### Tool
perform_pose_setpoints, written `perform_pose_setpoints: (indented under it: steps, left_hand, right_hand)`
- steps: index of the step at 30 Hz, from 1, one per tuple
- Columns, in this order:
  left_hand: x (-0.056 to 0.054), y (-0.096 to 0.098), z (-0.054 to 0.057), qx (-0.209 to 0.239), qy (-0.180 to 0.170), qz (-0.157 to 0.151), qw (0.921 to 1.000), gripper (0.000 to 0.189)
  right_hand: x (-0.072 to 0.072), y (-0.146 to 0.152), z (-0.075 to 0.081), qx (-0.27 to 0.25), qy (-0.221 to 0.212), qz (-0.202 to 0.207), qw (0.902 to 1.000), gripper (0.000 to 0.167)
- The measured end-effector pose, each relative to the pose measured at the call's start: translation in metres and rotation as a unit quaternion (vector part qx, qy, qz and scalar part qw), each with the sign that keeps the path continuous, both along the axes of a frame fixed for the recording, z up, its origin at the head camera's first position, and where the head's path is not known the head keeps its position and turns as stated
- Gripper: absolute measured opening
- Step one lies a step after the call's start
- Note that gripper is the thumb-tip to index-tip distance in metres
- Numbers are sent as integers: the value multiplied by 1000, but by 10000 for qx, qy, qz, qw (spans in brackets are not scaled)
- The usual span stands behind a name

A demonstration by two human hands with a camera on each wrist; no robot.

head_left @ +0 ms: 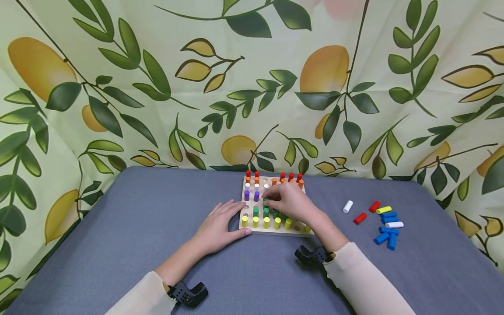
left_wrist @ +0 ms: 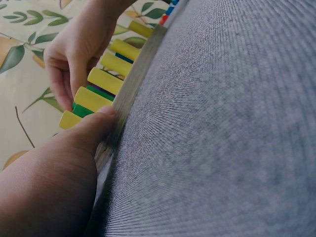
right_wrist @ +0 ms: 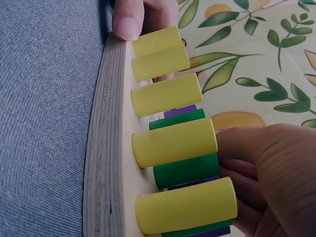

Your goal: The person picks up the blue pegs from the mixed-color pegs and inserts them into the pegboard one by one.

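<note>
Wooden pegboard (head_left: 271,233) sits near the far edge of the grey-covered table (head_left: 177,201). Left hand (head_left: 222,225): fingers extended at board's left edge, thumb at near corner. Right hand (head_left: 293,202) arches over, thumb and finger pinching a green peg (head_left: 266,200).

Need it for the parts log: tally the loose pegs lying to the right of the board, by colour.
White pegs: 2
Red pegs: 2
Yellow peg: 1
Blue pegs: 5
Total: 10
</note>
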State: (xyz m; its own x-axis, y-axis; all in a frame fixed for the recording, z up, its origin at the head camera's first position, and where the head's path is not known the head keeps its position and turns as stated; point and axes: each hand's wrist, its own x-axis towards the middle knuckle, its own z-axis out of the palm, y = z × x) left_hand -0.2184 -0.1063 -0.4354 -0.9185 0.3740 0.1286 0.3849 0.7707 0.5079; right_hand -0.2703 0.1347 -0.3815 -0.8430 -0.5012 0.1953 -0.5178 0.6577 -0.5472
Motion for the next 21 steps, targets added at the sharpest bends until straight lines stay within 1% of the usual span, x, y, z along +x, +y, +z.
perform_pose_setpoints:
  steps: [5,11,21]
  left_hand:
    - [1,0,2,10,-21,10,10000,77]
    - [1,1,3,-12,-20,16,10000,76]
    - [0,0,1,-20,-23,-6,10000,76]
  right_hand:
    - [-1,-1,-2,135,159,102,9997,13]
    - [1,-3,-2,316,393,231,9985,12]
    - [2,-1,2,539,224,226,9980,12]
